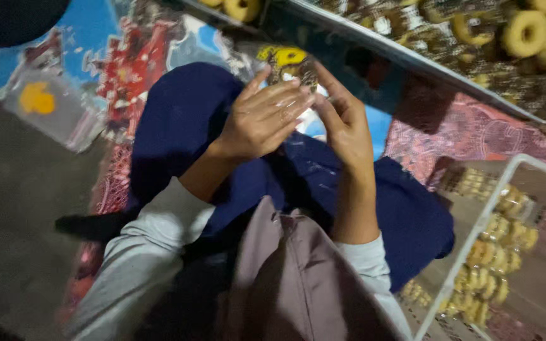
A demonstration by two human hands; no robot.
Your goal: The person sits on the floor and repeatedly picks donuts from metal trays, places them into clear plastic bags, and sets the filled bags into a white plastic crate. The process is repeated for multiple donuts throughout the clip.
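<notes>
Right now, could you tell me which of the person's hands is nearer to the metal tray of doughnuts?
Right. The right hand is just below the metal tray's near edge; the left hand is beside it, farther from the tray. Both hold a small clear packet.

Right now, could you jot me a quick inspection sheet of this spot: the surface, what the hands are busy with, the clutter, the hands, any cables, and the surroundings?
Surface: patterned floor mat in red, blue and pink; the person sits on it in dark blue clothing.
Job's things: small clear packet with a yellow label, held up between both hands; its contents are dark and hard to make out.
Clutter: empty clear bag with a yellow mark, lying on the mat.
Hands: left hand and right hand both pinch the packet.
Cables: nothing seen.
Surroundings: metal tray of ring-shaped pastries; clear plastic container with bagged pastries inside.
</notes>
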